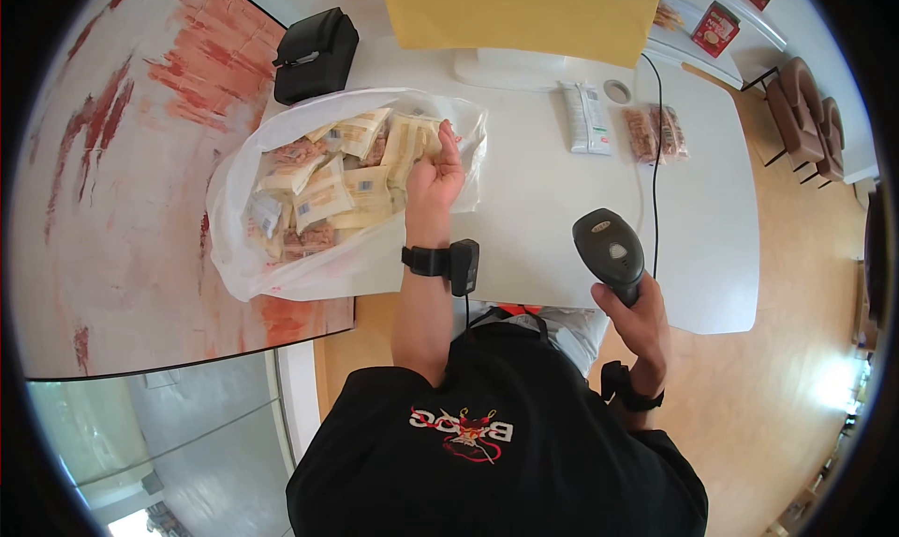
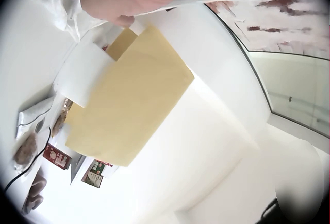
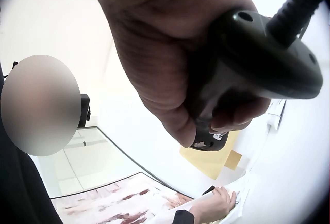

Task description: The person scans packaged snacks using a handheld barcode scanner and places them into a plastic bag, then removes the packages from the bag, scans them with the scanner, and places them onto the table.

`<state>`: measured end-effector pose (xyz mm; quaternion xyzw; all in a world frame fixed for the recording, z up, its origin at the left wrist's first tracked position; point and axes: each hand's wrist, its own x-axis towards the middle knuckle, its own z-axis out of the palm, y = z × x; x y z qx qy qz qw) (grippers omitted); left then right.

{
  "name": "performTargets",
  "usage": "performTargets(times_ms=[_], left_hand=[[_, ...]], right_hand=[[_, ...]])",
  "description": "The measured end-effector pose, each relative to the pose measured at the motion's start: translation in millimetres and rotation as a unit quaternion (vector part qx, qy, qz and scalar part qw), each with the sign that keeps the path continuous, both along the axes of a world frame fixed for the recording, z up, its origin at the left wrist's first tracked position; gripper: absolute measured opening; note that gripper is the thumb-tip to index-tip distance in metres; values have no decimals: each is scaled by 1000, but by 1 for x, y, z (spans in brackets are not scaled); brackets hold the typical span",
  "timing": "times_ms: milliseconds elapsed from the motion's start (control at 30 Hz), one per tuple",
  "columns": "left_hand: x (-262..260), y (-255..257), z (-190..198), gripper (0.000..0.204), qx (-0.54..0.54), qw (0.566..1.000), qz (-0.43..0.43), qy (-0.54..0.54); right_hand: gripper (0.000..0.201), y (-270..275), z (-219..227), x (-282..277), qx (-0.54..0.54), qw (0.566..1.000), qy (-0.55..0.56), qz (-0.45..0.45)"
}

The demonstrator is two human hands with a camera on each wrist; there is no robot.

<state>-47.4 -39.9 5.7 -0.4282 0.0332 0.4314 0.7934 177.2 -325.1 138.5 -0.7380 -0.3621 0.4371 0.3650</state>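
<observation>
The fingers of our left hand (image 1: 438, 176) lie close together over the right-hand part of the bag, against the cream packs; we cannot tell whether they pinch 1 of them. The fingers of our right hand (image 1: 644, 323) are clamped round the handle of the black scanner (image 1: 604, 239), over the table's near edge.

To handle this well, we would take just 1 pack by its edge, keeping our fingertips off the printed patch and drawing the film flat, since a crease or glare could spoil a reading. We would hold the scanner steady and square to that patch, and keep the cable (image 1: 658, 176) clear of the 2 small packs.

The cream packs (image 1: 323, 198) sit heaped inside the white plastic bag (image 1: 228, 233), tilted and overlapping. They are glossy and soft-looking, with small blue-grey printed patches; clear parts show reddish-brown pieces. Their print is too small for us to read. The bag is open, thin and crumpled, spread at the table's left side.

Farther out, a white pack (image 1: 587, 120) lies near a tape roll (image 1: 616, 91) and 2 small packs (image 1: 642, 134) of reddish-brown contents. A black case (image 1: 314, 55) stands beyond the bag.
</observation>
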Motion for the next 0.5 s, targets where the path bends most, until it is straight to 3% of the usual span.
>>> performTargets(times_ms=[100,167,300,367,400,467,500], left_hand=[[5,-1,5,33,59,997,-40,10],[12,-15,17,29,175,958,-57,219],[27,-37,26,27,252,917,-120,284],[44,-47,38,23,342,831,-192,396],[55,-50,45,23,343,834,-190,388],[79,-55,59,21,398,745,-274,459],[91,-51,54,24,426,728,-281,459]], right_hand=[[36,0,-1,1,6,1000,8,5],[36,-1,-2,2,7,1000,7,1],[37,-1,-3,2,4,1000,11,-7],[37,-1,-3,3,5,1000,4,-8],[37,-2,-3,3,7,1000,0,-9],[35,-3,-3,5,3,1000,-6,-10],[35,-4,-5,6,7,1000,-1,-15]])
